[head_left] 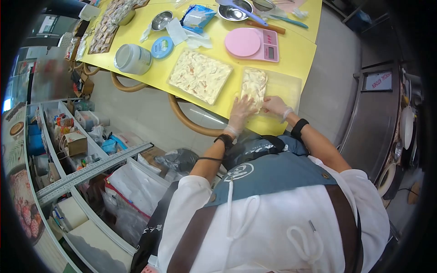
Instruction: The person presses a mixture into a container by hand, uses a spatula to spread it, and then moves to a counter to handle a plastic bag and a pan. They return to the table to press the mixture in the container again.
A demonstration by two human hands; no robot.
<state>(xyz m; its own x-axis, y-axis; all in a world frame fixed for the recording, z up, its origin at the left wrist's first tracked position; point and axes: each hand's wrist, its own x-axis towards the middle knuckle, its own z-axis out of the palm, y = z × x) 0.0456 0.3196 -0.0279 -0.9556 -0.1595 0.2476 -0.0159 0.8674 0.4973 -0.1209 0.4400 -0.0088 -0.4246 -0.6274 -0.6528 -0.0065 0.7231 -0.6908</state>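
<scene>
A cream-coloured, lumpy slab with brownish bits (254,83) fills the left part of a shallow translucent tray (287,86) near the table's edge. My left hand (244,110), in a clear glove, rests with spread fingers on the slab's near end. My right hand (276,106), also gloved, has its fingers drawn together at the slab's near right corner; whether anything is between them is hidden. To the left, a second tray (200,99) is filled to its edges with the same cream mixture (200,75).
On the yellow table (296,54) are a pink digital scale (251,44), a plastic jar (132,59), its blue lid (162,47), a blue packet (197,19), metal bowls (161,21) and a wooden rolling pin (268,26). Chair backs (182,116) adjoin the table's near edge.
</scene>
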